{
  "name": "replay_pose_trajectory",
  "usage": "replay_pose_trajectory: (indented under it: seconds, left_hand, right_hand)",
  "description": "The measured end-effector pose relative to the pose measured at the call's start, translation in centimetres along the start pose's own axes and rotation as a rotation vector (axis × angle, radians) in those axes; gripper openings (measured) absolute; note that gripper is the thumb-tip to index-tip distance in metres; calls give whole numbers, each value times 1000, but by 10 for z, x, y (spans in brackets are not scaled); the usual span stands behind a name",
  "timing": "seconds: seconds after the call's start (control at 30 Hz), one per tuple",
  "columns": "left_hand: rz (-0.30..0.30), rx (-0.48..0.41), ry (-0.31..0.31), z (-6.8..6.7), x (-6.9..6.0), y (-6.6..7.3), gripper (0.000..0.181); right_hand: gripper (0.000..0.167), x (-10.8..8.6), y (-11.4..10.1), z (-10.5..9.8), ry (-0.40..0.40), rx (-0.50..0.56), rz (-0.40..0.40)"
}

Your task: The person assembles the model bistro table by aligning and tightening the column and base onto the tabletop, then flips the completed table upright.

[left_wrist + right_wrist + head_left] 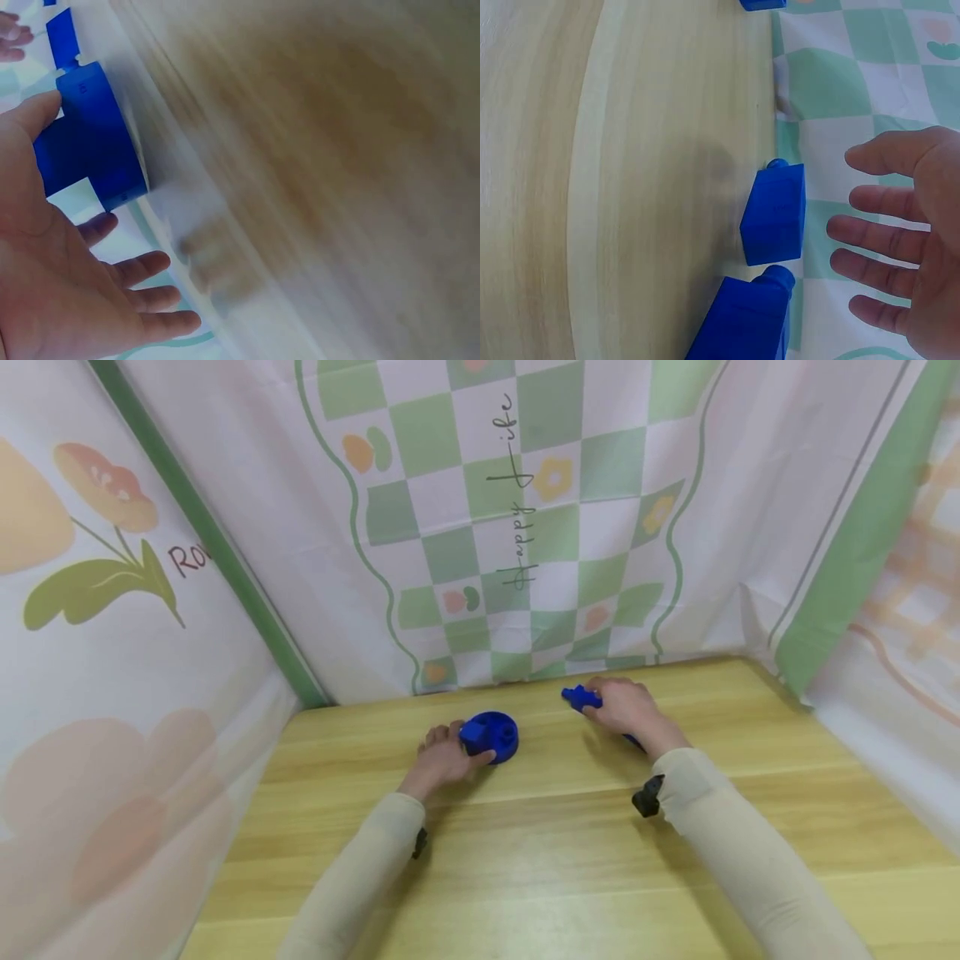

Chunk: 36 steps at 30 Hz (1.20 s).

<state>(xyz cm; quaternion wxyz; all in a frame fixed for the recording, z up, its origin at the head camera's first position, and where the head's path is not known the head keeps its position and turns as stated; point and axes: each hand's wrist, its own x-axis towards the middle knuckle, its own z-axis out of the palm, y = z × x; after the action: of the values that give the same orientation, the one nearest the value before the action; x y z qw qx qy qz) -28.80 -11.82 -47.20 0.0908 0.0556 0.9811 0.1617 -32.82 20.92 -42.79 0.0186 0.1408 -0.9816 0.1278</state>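
Blue plastic-looking parts, all one shade, on a pale wood-grain tabletop (525, 868). Round base (501, 720) lies flat ahead of me, left of the other parts; it bears an upright block (472, 735) on its left side and a small round fitting (507, 734) on its right.

Left hand (447, 757): at the base's left side, palm towards it. Thumb rests along the near rim; other fingers reach past the block, fanned out and nearly straight in the left wrist view. Cannot tell how firmly I touch it.

Right hand (626, 703): farther right, well apart from the base, palm down above two loose pieces. Fingers extended and slightly separated in the right wrist view. The knob-ended piece (581, 697) pokes out beyond my fingertips; the second piece (739, 322), with a round neck, sits partly hidden under my wrist in the head view. Whether I touch either piece, cannot tell.

Pale sleeves (757, 860) on both arms, a dark device (648, 797) at the right wrist. Behind the table hangs a green-and-white checked cloth (551, 406), lettered "Happy Life" sideways.
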Motion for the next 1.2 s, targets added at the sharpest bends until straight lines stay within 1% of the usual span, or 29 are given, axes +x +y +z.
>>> replay_pose_trajectory:
  seconds: [0.13, 0.37, 0.5, 0.6, 0.7, 0.77, 0.93, 1.03, 1.2]
  left_hand:
    - [20, -25, -21, -1, 2, -3, 93]
    - [60, -27, -38, -4, 6, -6, 97]
    - [83, -65, -48, -6, 7, -7, 91]
    - [82, -98, -53, -5, 8, -8, 90]
    - [75, -122, -51, -2, 9, -10, 94]
    - [71, -163, -54, -2, 10, -10, 95]
    - [55, -271, -81, -5, 11, -11, 92]
    - [50, -292, -85, -5, 13, -12, 92]
    - [58, -311, -72, -3, 16, -13, 89]
  right_hand:
    - [49, 2, 5, 3, -3, 0, 31]
    - [51, 8, 14, 8, -22, -5, 79]
    - [52, 9, 16, 8, -32, -4, 104]
    - [54, 9, 16, 8, -43, -15, 124]
    - [57, 8, 13, 8, -71, -18, 147]
    - [60, 8, 11, 8, -91, -23, 160]
    - [62, 8, 11, 11, -126, -40, 179]
    - [63, 10, 12, 13, -135, -45, 194]
    - [65, 15, 14, 17, -151, -58, 224]
